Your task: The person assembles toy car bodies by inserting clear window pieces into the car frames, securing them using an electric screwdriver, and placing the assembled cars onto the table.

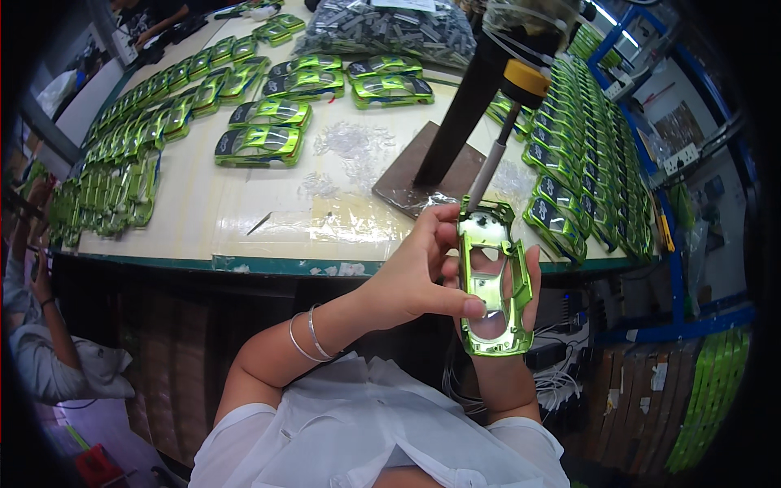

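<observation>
Both of my hands hold a shiny green toy car body shell (489, 293), its hollow underside turned up. My left hand (419, 268) grips the shell's left side, thumb pressed on the inner edge. My right hand (530, 281) supports it from beneath and the right; most of its fingers are hidden behind the shell. Above the shell's far end is a slim metal rod (488, 167) under a yellow collar (525, 83), angled downward. The rod's tip is at the shell's far left corner; whether it touches cannot be made out. A silver bangle pair circles my left wrist.
A dark post on a brown base plate (411, 167) stands on the table (268, 232). Small clear pieces (354, 146) lie scattered left of it. Rows of green car shells (260, 145) line both sides. A bag of grey parts (390, 32) sits behind. Another person (57, 342) works at far left.
</observation>
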Tool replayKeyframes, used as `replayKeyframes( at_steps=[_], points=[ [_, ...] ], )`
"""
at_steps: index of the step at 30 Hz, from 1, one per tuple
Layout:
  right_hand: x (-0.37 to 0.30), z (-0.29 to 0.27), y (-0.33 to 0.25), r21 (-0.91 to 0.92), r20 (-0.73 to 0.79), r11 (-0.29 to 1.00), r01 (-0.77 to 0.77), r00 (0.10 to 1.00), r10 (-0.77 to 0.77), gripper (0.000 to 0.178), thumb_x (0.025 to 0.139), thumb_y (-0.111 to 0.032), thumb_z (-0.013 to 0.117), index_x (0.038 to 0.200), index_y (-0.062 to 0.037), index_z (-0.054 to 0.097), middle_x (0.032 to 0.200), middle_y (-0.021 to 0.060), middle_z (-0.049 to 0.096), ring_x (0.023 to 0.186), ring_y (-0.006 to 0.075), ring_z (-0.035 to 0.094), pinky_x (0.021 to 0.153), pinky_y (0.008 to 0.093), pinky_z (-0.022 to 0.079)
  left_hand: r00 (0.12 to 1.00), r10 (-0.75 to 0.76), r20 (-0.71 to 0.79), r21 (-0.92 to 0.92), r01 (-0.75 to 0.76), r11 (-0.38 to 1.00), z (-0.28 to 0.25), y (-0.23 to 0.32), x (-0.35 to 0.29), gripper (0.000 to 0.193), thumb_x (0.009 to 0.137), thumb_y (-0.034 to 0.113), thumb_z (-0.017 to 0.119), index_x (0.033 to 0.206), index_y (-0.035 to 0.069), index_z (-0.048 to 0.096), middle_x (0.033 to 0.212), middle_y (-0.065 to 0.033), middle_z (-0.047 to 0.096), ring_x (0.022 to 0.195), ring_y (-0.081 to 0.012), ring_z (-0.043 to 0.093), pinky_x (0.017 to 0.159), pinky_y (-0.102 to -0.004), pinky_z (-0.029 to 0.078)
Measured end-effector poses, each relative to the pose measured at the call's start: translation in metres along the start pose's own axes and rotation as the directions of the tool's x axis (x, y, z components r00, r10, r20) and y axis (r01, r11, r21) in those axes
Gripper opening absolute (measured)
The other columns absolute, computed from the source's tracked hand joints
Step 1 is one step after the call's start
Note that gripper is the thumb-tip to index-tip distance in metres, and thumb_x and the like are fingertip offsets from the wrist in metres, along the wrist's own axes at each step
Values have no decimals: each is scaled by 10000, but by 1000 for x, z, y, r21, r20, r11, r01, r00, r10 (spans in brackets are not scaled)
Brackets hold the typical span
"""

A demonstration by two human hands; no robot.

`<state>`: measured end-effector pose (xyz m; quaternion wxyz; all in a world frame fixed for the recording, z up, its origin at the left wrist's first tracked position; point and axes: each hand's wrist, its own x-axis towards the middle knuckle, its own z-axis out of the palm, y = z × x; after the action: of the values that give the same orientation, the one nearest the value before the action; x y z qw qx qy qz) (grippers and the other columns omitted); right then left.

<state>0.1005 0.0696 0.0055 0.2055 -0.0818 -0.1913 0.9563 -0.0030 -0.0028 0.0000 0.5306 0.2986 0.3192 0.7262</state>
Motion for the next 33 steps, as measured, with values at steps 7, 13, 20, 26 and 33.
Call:
replayKeyframes(
  at_steps=[7,13,20,26,33],
  points=[
    [-3,-9,0,-214,3,969,123,992,-126,688,803,-605,268,1123,-13,410,800,183,535,580,247,555,460,317,491,1000,2,-2,90,-2,996,3,-1,1,923,562,120,763,1227,-14,138,1143,-141,390,867,-132,459,684,-247,440],
    [-2,-11,1,-267,-116,957,114,982,-149,660,784,-602,291,1122,-50,416,675,118,521,517,183,523,383,275,444,1000,0,-7,161,1,987,3,2,0,957,551,151,774,1230,-24,124,1151,-165,372,787,-124,463,636,-245,464],
    [6,-20,0,-166,-187,981,105,973,-135,612,792,-562,294,1123,-61,413,754,150,534,581,194,518,452,281,442,999,38,-13,150,-36,988,-5,-13,0,997,548,104,771,1267,23,84,1261,-146,302,1108,-217,374,915,-315,305],
    [12,-38,-11,-93,-26,995,-33,999,30,580,805,-519,299,1035,-6,441,777,150,521,547,218,462,406,296,375,989,147,2,230,-143,962,-8,-22,-12,985,611,169,747,1265,9,27,1233,-175,343,1107,-249,393,945,-377,280],
    [23,-42,-19,133,217,976,-171,966,140,506,834,-438,309,1071,-14,449,840,194,530,533,268,500,306,273,366,967,227,115,383,-254,888,-10,-24,-25,1054,632,153,730,1294,26,-80,1255,-203,317,1153,-259,350,965,-381,267]
  ],
)
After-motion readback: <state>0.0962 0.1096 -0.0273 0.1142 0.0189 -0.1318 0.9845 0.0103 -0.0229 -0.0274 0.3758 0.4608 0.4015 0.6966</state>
